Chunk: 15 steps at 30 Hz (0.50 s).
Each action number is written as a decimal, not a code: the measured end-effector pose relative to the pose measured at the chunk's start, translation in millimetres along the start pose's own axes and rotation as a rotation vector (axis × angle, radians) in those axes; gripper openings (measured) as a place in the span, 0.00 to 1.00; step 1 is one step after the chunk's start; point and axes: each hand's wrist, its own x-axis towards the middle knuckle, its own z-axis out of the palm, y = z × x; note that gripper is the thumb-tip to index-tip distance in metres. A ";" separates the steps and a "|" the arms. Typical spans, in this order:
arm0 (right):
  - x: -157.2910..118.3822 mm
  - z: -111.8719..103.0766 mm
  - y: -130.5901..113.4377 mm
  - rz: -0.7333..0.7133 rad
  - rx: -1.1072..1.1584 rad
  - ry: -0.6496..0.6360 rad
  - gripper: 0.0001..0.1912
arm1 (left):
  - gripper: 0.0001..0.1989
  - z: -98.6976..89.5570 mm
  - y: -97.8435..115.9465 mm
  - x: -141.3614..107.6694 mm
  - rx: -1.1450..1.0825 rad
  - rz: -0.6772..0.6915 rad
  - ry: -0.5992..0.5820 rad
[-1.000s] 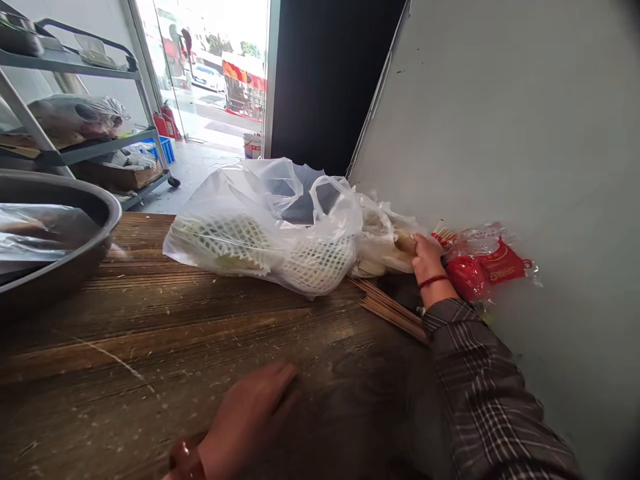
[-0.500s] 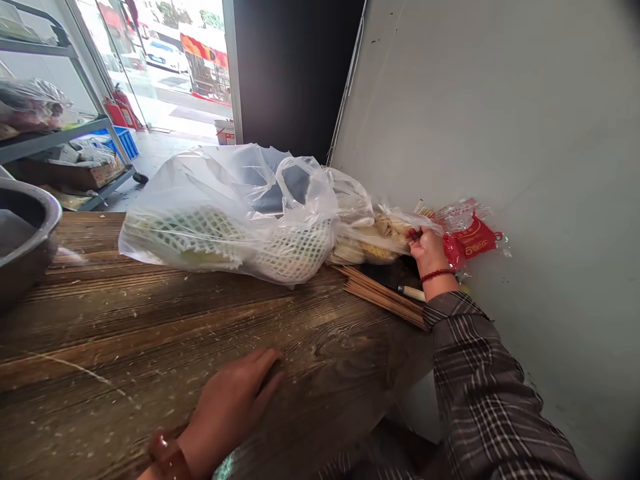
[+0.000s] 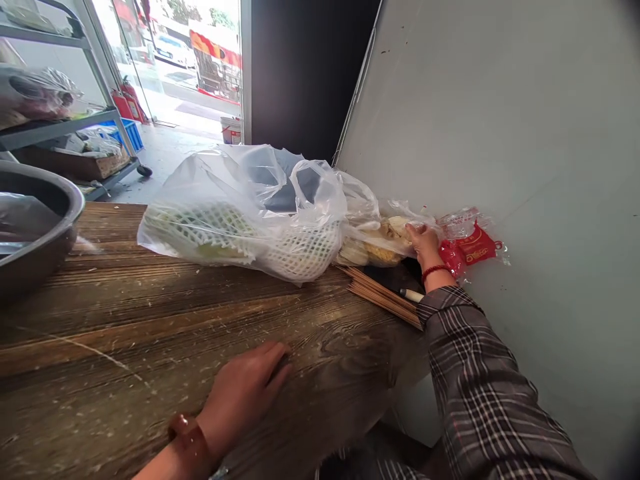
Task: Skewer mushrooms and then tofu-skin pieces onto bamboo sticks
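My left hand (image 3: 246, 392) rests on the wooden table (image 3: 200, 320) near its front edge, fingers loosely extended and nothing in them. At the right, my right hand (image 3: 424, 245) is closed on the edge of a clear plastic bag (image 3: 373, 240) that has pale and yellowish food inside. Just below that hand lie a bundle of thin wooden sticks (image 3: 383, 297) and a light-coloured handle (image 3: 413, 295). To the left of the clear bag is a large white plastic bag (image 3: 240, 227), with produce in foam netting visible through it.
A big metal bowl (image 3: 70, 217) stands at the left edge. Red packaging (image 3: 473, 247) lies against the grey wall (image 3: 500, 133). Behind the table are a shelf cart (image 3: 60, 130), a blue crate (image 3: 131, 135) and a white bucket (image 3: 231, 131).
The view has shifted, so the bowl and bags appear farther right. My right hand still grips the clear bag, whose raised edge sits lower. My left hand stays on the table.
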 end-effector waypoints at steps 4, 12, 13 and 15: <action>-10.5 -1.7 -7.4 0.043 -0.126 -0.023 0.16 | 0.13 1.3 -1.3 -0.3 -0.022 0.024 0.025; -31.1 -12.4 -45.6 -0.061 -0.155 -0.008 0.14 | 0.12 0.4 -0.7 -2.3 -0.002 0.056 0.031; -31.2 -15.3 -51.5 -0.071 -0.144 0.015 0.14 | 0.12 0.7 -1.0 -2.3 -0.006 0.057 0.033; -30.3 -22.9 -64.9 -0.083 -0.117 0.080 0.15 | 0.13 1.2 -2.0 -2.5 -0.017 0.061 0.038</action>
